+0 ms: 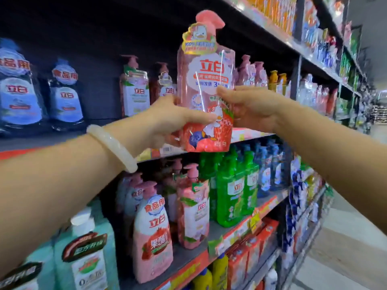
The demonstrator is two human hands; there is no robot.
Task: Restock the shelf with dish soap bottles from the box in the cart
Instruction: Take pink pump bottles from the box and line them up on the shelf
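Note:
A pink dish soap bottle (pixel 206 80) with a pump top, a duck and strawberry label and clear wrap stands upright in the air in front of the shelf (pixel 249 136). My left hand (pixel 178 120) grips its lower left side, thumb across the front. My right hand (pixel 251 107) holds its right side at the same height. The bottle's base hangs just over the shelf's front edge. The box and the cart are out of view.
Similar pink pump bottles (pixel 135 88) stand further back on the same shelf, with dark blue-labelled bottles (pixel 65 97) to the left. The lower shelf holds pink (pixel 151 233) and green bottles (pixel 232 191). The aisle floor (pixel 345 248) runs along the right.

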